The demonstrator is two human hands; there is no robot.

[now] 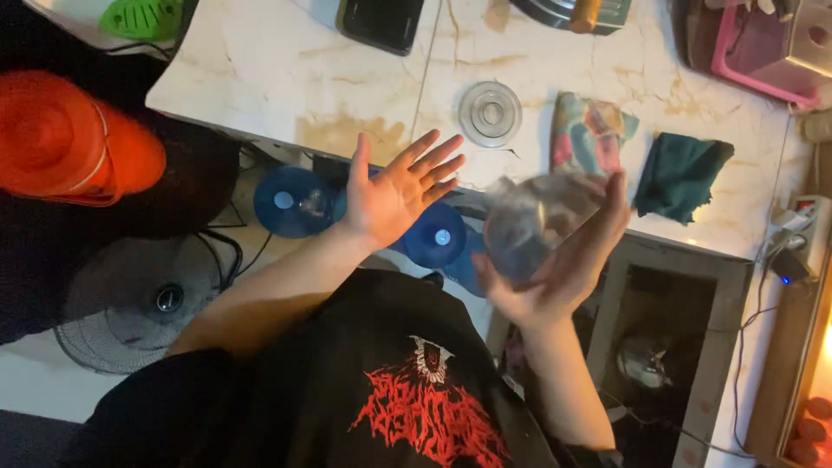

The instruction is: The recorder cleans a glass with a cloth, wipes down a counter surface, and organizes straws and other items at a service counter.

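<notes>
A pale marble-patterned worktop [260, 69] with brownish stains fills the upper view. Below it lies a light floor [26, 381] with a fan grille [130, 303]. Warm light glows at the right edge.

The clear jar [533, 227] in your right hand [563, 269] is motion-blurred. The pink tray [754, 52] is cut off at the top edge.

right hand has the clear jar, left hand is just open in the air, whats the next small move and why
Probably bring the open left hand across to the clear jar and steady its free side. The right hand cups the jar from one side only, over the gap below the counter edge, and the jar looks motion-blurred, so the grip seems loose. The clear lid lies apart on the counter.
</notes>
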